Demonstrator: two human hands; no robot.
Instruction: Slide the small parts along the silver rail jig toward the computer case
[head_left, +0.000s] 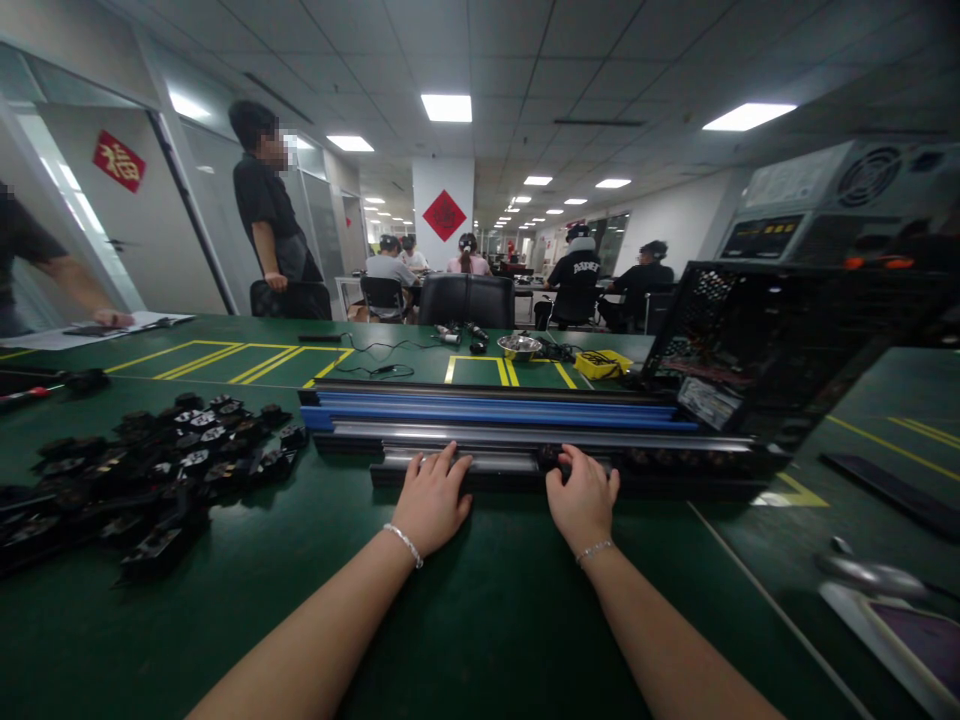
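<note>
Several long metal rails lie side by side across the green table, among them a blue rail [495,412] and a silver-topped rail [480,436]. My left hand [435,495] rests with fingers spread on the nearest black rail [487,464], left of its middle. Further right, my right hand [583,495] touches the same rail, its fingers bent and somewhat apart. A small dark part [550,456] sits on the rail beside my right index finger. Both wrists carry bracelets.
A pile of black parts [195,450] covers the left. An open black computer case [780,340] stands at the right. Behind the rails are a metal bowl [519,345] and yellow tray [602,363]. A person [274,210] stands beyond; a phone [919,640] lies near right.
</note>
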